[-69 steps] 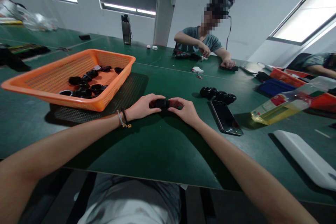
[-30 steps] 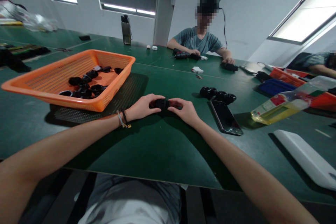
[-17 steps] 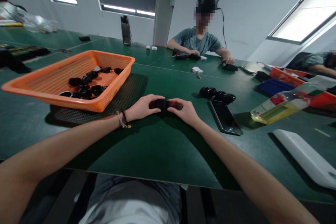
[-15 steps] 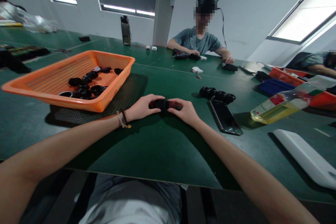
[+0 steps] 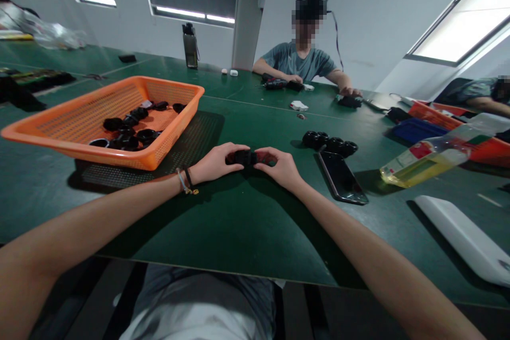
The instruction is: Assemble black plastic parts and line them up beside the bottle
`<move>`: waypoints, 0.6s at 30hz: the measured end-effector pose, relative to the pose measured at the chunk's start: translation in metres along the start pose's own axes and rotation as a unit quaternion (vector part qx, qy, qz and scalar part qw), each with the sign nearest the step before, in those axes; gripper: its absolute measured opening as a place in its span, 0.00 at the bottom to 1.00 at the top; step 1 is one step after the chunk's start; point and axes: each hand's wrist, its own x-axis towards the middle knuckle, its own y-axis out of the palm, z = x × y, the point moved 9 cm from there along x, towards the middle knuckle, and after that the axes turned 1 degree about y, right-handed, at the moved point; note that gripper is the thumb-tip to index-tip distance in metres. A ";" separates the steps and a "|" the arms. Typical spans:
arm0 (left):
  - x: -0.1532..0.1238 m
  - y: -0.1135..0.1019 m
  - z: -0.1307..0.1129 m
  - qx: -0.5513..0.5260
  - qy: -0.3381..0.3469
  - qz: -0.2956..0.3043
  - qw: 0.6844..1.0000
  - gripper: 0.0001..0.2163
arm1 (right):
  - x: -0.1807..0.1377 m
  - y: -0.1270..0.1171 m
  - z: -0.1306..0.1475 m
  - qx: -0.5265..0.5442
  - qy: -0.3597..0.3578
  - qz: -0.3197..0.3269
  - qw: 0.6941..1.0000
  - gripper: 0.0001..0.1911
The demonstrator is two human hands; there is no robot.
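Green flat-topped table bears orange perforated plastic basket, black rectangular phone and white oblong slab.

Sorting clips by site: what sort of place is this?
Probably a workshop or small assembly room. Signs: a long green worktable, an orange basket of small black parts, and a co-worker seated across, near what looks like a power tool.

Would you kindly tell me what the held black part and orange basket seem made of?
The black part may be plastic, fairly dull; its uniform black surface suggests this, but rubber is possible. The orange basket looks like moulded plastic, slightly glossy, given its even colour, rim highlights and perforated walls.
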 end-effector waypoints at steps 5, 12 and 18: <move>0.000 0.000 0.001 0.005 0.001 0.000 1.000 0.21 | 0.000 0.000 -0.001 0.004 0.005 0.002 1.000 0.13; 0.000 0.000 0.001 0.011 0.006 -0.001 1.000 0.21 | 0.000 0.000 -0.001 -0.002 0.010 0.003 1.000 0.13; 0.000 0.000 0.000 0.011 0.005 0.001 1.000 0.21 | 0.001 0.001 -0.002 -0.004 0.015 0.006 1.000 0.14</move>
